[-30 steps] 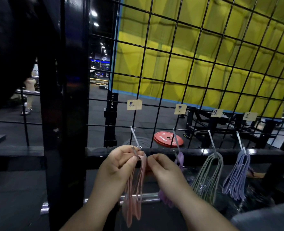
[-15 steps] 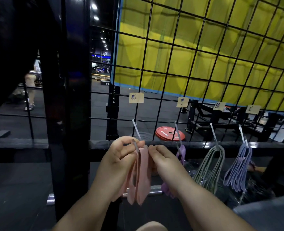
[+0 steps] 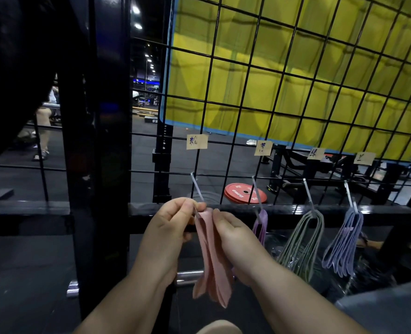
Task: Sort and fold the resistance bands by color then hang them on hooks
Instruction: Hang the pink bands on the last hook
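Pink bands: the folded bundle (image 3: 211,256) hangs upright between the two hands. Its top fold is at the free tip of the leftmost hook (image 3: 196,188), and its loose ends dangle below the wrists, touching nothing.
Left hand: thumb and forefinger (image 3: 168,227) pinch the top fold from the left, right at the hook tip. The other fingers are curled.
Right hand: curled fingers (image 3: 233,237) pinch the same fold from the right. The two hands almost touch.
Seating: cannot tell whether any loop is over the tip, because the fingers cover the junction.
Step in hand: judged to be threading the pink fold onto its hook.
Method: gather all layers as one loop. Spread the fold only wide enough to admit the tip, then slide it along the shank toward the wire grid (image 3: 247,92) before releasing.
Check: release one hand first. A layer left off the tip would likely drop and unfold the bundle.
Material: looks thin, limp and elastic. Avoid a downward pull, which may spring it off the tip.
Paper tag: a handwritten label (image 3: 196,142) is fixed to the grid above this hook.
Neighbouring hooks: to the right hang a purple band (image 3: 261,225), green bands (image 3: 303,244) and blue-violet bands (image 3: 344,244), each on its own hook under its own tag.
Surroundings: a black crossbar (image 3: 284,210) runs behind the hands. A red weight plate (image 3: 245,192) lies on the floor beyond the grid.
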The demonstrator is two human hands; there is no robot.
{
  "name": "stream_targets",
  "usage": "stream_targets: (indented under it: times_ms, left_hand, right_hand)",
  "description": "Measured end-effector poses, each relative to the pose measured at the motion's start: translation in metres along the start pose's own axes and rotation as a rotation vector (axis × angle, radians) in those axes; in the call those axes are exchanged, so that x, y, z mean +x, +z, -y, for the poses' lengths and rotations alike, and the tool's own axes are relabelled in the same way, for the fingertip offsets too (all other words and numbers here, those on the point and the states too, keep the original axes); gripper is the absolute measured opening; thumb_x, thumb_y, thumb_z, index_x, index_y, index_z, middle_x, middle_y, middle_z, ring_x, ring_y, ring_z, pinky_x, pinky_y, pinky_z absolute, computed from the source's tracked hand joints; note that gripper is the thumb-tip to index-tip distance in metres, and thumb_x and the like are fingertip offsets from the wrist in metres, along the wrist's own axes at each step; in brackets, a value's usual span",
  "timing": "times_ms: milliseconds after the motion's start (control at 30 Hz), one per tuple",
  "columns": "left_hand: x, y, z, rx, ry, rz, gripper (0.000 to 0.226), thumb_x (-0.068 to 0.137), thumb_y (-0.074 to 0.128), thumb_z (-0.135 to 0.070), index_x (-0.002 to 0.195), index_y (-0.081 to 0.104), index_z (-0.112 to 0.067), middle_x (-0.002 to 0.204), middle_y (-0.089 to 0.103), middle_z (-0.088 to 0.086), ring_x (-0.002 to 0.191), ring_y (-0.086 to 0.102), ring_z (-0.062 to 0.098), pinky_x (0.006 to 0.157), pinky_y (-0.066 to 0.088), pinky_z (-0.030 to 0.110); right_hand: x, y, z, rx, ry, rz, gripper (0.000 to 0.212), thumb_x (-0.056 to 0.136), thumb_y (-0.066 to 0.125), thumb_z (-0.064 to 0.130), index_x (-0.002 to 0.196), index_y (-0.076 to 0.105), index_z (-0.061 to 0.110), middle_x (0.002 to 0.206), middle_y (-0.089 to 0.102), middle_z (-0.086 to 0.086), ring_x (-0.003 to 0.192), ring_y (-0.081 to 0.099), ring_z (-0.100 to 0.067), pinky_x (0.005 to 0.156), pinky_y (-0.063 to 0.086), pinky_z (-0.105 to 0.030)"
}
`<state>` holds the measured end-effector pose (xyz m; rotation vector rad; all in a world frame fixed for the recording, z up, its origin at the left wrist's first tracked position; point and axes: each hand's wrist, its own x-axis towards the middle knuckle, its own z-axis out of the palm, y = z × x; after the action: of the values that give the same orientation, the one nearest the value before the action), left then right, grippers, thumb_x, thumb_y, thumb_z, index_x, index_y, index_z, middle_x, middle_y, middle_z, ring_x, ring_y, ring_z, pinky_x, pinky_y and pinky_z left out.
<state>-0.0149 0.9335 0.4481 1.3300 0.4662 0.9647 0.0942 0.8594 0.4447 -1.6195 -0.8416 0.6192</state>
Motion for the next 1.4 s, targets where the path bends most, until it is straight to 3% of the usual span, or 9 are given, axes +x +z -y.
stream_targets:
  times_ms: [167,267,533,667,767,933,1067,1267,1400]
  left_hand:
    - [0.001,0.005,-0.004,-0.040,-0.033,-0.039,0.033,0.100,0.041,-0.020,0.078,0.064,-0.011,0.055,0.050,-0.010,0.054,0.033,0.006,0.051,0.025,0.023]
    - [0.004,0.007,-0.006,-0.066,-0.003,-0.033,0.037,0.100,0.040,-0.021,0.071,0.062,-0.016,0.054,0.045,-0.008,0.053,0.030,0.007,0.051,0.022,0.026]
    - [0.008,0.005,-0.001,-0.044,0.038,-0.010,0.041,0.101,0.037,-0.021,0.065,0.056,-0.016,0.055,0.039,-0.005,0.049,0.027,0.007,0.045,0.020,0.021]
    - [0.004,0.006,0.002,0.042,0.092,-0.059,0.039,0.100,0.041,-0.025,0.069,0.059,-0.012,0.048,0.047,-0.012,0.047,0.035,0.005,0.049,0.028,0.023]
    - [0.000,0.008,0.007,0.017,0.116,-0.110,0.036,0.098,0.047,-0.025,0.068,0.066,-0.018,0.053,0.057,-0.011,0.052,0.048,0.003,0.059,0.039,0.029]
    - [-0.008,0.010,0.016,0.065,0.165,-0.175,0.013,0.092,0.055,-0.032,0.093,0.065,-0.024,0.084,0.069,-0.005,0.071,0.062,0.007,0.062,0.048,0.026]
    - [-0.014,0.013,0.032,0.255,0.122,-0.095,0.027,0.081,0.060,-0.048,0.093,0.051,-0.025,0.082,0.061,0.001,0.073,0.059,0.013,0.062,0.049,0.027]
    - [-0.017,0.023,0.043,0.303,0.077,-0.076,0.023,0.098,0.048,-0.028,0.077,0.040,-0.022,0.071,0.053,-0.004,0.061,0.051,-0.009,0.053,0.037,0.006]
    - [-0.018,0.028,0.051,0.253,0.073,-0.045,0.012,0.099,0.045,-0.024,0.100,0.047,-0.036,0.089,0.057,-0.018,0.078,0.057,-0.012,0.063,0.039,0.000]
  right_hand:
    - [0.007,0.003,-0.001,-0.086,-0.024,-0.057,0.027,0.094,0.046,0.048,0.091,0.060,0.025,0.086,0.063,-0.004,0.084,0.060,-0.022,0.086,0.050,-0.049]
    - [0.006,0.004,0.003,-0.136,-0.074,-0.082,0.029,0.099,0.045,0.039,0.090,0.056,0.013,0.071,0.050,-0.001,0.071,0.046,-0.016,0.068,0.040,-0.033]
    - [0.000,0.004,0.001,-0.179,-0.141,-0.110,0.033,0.102,0.042,0.021,0.091,0.048,-0.009,0.075,0.042,-0.009,0.058,0.036,-0.007,0.052,0.032,-0.015]
    - [0.000,0.005,-0.004,-0.331,-0.139,-0.061,0.032,0.102,0.039,0.035,0.093,0.060,0.013,0.077,0.058,0.002,0.072,0.053,-0.009,0.066,0.039,-0.024]
    - [0.001,0.005,-0.007,-0.349,-0.136,-0.065,0.032,0.101,0.038,0.041,0.095,0.065,0.023,0.082,0.065,0.010,0.078,0.058,0.000,0.066,0.041,-0.016]
    - [0.004,0.004,-0.013,-0.329,-0.141,-0.077,0.031,0.100,0.040,0.042,0.084,0.060,0.024,0.076,0.062,0.005,0.076,0.060,-0.011,0.077,0.049,-0.034]
    - [0.003,-0.002,-0.015,-0.306,-0.125,-0.030,0.026,0.101,0.040,0.039,0.099,0.061,0.024,0.089,0.066,0.003,0.085,0.061,-0.010,0.077,0.047,-0.027]
    - [-0.009,-0.012,-0.025,-0.299,-0.053,0.085,0.029,0.101,0.038,0.041,0.093,0.059,0.023,0.084,0.062,0.005,0.077,0.058,-0.006,0.068,0.042,-0.021]
    - [-0.014,-0.018,-0.038,-0.299,-0.051,0.122,0.031,0.101,0.037,0.045,0.102,0.058,0.022,0.095,0.065,-0.003,0.089,0.062,-0.011,0.085,0.048,-0.029]
